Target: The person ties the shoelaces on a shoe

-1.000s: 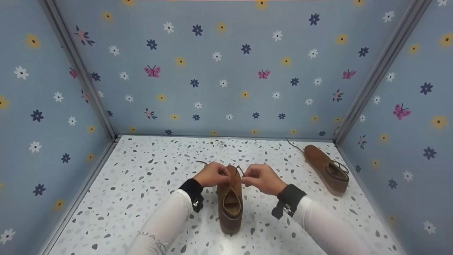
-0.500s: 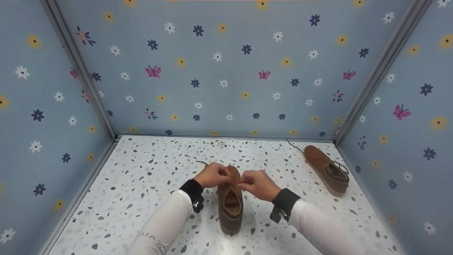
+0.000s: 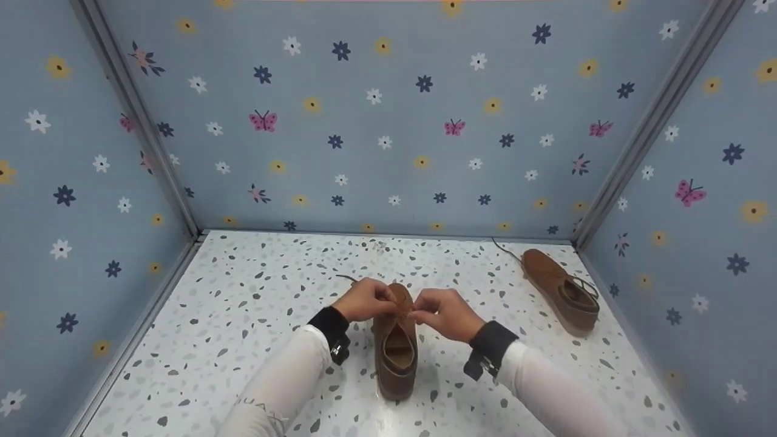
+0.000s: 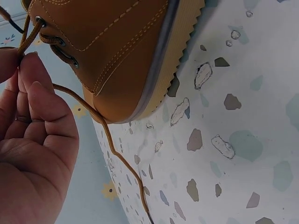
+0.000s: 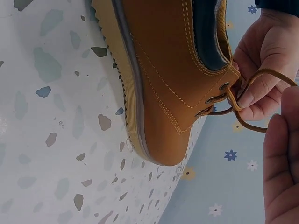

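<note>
A brown lace-up shoe [image 3: 396, 379] stands on the speckled surface with its toe pointing away, between my hands. My left hand [image 3: 364, 300] pinches the brown shoelace [image 4: 29, 39] between thumb and fingertip, close to the eyelets. A loose lace end trails past the toe onto the surface. On the shoe's other side, my right hand [image 3: 446, 314] pinches a lace too. The right wrist view has this lace [image 5: 254, 128] curving in a loop from the top eyelets to the right fingers [image 5: 280, 154]. Its fingertips partly run out of that view.
A second brown shoe [image 3: 555, 291] lies at the back right near the side wall, one lace stretched towards the back wall [image 3: 388, 121]. Flower-patterned panels enclose the white speckled surface [image 3: 261, 340] at the back and both sides.
My right hand has come inward and lower, close to the shoe's lacing, from a spot farther right where it held a lace raised. My left hand stays in place.
</note>
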